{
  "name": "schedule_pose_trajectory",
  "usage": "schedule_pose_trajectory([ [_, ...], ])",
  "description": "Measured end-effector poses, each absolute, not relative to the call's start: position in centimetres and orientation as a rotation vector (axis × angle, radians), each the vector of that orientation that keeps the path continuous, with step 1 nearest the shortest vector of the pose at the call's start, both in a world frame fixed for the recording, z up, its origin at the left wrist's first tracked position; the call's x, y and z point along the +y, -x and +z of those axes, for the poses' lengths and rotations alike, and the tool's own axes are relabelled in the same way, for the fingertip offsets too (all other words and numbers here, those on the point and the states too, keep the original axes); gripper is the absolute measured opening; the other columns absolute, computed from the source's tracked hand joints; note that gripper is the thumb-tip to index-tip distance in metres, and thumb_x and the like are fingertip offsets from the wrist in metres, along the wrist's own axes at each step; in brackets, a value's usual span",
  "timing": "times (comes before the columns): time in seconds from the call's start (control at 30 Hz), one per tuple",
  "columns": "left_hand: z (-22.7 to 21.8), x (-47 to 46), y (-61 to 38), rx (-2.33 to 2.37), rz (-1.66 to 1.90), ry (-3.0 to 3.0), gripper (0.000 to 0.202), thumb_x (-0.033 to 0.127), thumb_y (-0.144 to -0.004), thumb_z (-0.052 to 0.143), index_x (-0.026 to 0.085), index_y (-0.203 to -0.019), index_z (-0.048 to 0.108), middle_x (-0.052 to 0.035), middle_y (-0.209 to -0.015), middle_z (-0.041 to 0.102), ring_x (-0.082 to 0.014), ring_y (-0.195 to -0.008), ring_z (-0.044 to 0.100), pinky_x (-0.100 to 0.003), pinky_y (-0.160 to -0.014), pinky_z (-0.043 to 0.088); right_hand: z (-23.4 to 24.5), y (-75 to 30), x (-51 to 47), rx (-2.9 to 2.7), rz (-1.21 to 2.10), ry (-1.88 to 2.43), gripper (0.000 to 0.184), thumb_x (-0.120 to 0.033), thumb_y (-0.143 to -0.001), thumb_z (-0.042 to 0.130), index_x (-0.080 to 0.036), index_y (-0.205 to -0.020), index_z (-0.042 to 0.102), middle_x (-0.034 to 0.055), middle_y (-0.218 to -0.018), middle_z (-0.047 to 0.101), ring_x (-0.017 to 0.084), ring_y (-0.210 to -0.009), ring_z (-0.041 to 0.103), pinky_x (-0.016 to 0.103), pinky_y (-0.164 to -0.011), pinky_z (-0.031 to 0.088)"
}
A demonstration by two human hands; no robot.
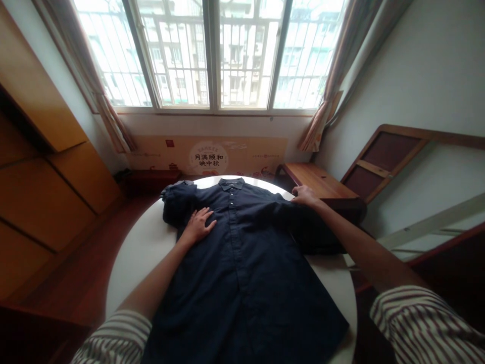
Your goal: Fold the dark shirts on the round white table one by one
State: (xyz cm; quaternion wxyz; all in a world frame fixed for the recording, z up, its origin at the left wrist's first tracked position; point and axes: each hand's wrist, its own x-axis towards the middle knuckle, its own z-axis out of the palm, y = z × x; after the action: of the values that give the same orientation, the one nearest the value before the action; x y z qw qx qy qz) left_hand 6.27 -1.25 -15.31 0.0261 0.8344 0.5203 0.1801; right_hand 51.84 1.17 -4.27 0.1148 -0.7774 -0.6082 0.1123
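A person leans over a round white table (140, 258), bare forearms reaching out of striped sleeves (117, 336). Right under the left hand (197, 226) lies a dark navy button-front shirt (242, 263), spread face up with its collar (231, 183) toward the window. The fingers (206, 218) of that hand rest flat and spread apart on the chest, just left of the buttons, clamped on nothing. Up past those fingers, the shirt's other sleeve (178, 203) sits folded in a thick bunch at the shoulder. The right hand (305, 196) reaches toward the far rim of the table, its fingers (299, 191) close together on the outstretched sleeve (280, 215); I cannot tell whether they pinch the cloth. Just beyond those fingers stands a low wooden bench (314, 179), and further off, a printed banner (208, 155) sits below the window (212, 55).
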Motion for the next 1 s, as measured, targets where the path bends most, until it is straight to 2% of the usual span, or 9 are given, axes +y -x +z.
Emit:
schedule_pose_trajectory([
  [0.07,-15.3,-1.3,-6.3,1.612,0.553,-2.580,0.052,0.048,-0.095,0.048,0.019,-0.138,0.055,-0.0101,-0.150,0.046,-0.0243,-0.142,0.038,-0.047,-0.121,0.021,-4.1,-51.1,2.3,-1.873,0.367,2.262,0.041,-0.007,-0.060,0.076,-0.018,-0.099,0.074,0.0083,-0.111,0.070,0.024,-0.104,0.065,0.024,-0.084,0.052],
  [0.2,-15.2,-1.4,-6.3,1.618,0.553,-2.576,0.052,0.047,-0.094,0.049,0.019,-0.137,0.055,-0.0102,-0.150,0.046,-0.0243,-0.141,0.039,-0.047,-0.121,0.021,-4.0,-49.4,5.1,-1.971,0.496,2.292,0.028,-0.005,-0.063,0.074,-0.013,-0.089,0.075,0.0091,-0.093,0.074,0.021,-0.083,0.069,0.024,-0.071,0.054],
  [0.3,-15.2,-1.4,-6.2,1.608,0.567,-2.573,0.050,0.047,-0.095,0.049,0.021,-0.137,0.055,-0.0095,-0.150,0.046,-0.0241,-0.141,0.039,-0.047,-0.121,0.021,-4.0,-48.6,7.0,-1.948,0.519,2.353,0.018,-0.018,-0.071,0.076,-0.008,-0.087,0.074,0.0131,-0.079,0.072,0.021,-0.072,0.069,0.027,-0.064,0.054],
  [0.47,-15.2,-1.4,-6.2,1.603,0.578,-2.562,0.051,0.049,-0.094,0.049,0.021,-0.137,0.056,-0.0089,-0.150,0.047,-0.0243,-0.141,0.039,-0.047,-0.121,0.022,-5.0,-48.2,8.7,-1.868,0.555,2.433,0.040,-0.041,-0.074,0.081,-0.005,-0.090,0.071,0.0125,-0.070,0.070,0.021,-0.067,0.067,0.028,-0.060,0.055],
  [0.57,-15.3,-1.4,-6.2,1.604,0.577,-2.564,0.050,0.048,-0.094,0.049,0.022,-0.137,0.056,-0.0081,-0.149,0.047,-0.0242,-0.141,0.039,-0.047,-0.121,0.021,-5.8,-48.0,9.2,-1.825,0.583,2.468,0.037,-0.041,-0.084,0.073,-0.008,-0.099,0.068,0.0093,-0.082,0.070,0.017,-0.070,0.067,0.029,-0.063,0.056],
  [0.7,-15.3,-1.4,-6.2,1.606,0.587,-2.573,0.050,0.048,-0.095,0.048,0.021,-0.136,0.056,-0.0086,-0.149,0.047,-0.0242,-0.141,0.039,-0.045,-0.121,0.021,-6.4,-47.9,9.7,-1.770,0.458,2.448,0.027,-0.036,-0.095,0.061,-0.014,-0.111,0.063,0.0064,-0.107,0.067,0.017,-0.089,0.066,0.036,-0.078,0.057],
  [0.83,-15.2,-1.5,-6.2,1.608,0.581,-2.577,0.050,0.048,-0.095,0.048,0.021,-0.136,0.056,-0.0084,-0.150,0.047,-0.0239,-0.141,0.039,-0.045,-0.121,0.021,-6.3,-47.7,9.5,-1.691,0.211,2.361,0.032,-0.037,-0.097,0.056,-0.015,-0.121,0.060,0.0106,-0.123,0.062,0.022,-0.107,0.062,0.043,-0.091,0.052],
  [1.0,-15.2,-1.5,-6.2,1.608,0.579,-2.574,0.050,0.047,-0.095,0.049,0.021,-0.136,0.056,-0.0089,-0.150,0.047,-0.0239,-0.141,0.039,-0.045,-0.121,0.021,-5.3,-46.5,7.4,-1.765,0.177,2.245,0.026,-0.021,-0.091,0.060,-0.008,-0.112,0.068,0.0207,-0.117,0.067,0.028,-0.111,0.063,0.035,-0.095,0.048],
])
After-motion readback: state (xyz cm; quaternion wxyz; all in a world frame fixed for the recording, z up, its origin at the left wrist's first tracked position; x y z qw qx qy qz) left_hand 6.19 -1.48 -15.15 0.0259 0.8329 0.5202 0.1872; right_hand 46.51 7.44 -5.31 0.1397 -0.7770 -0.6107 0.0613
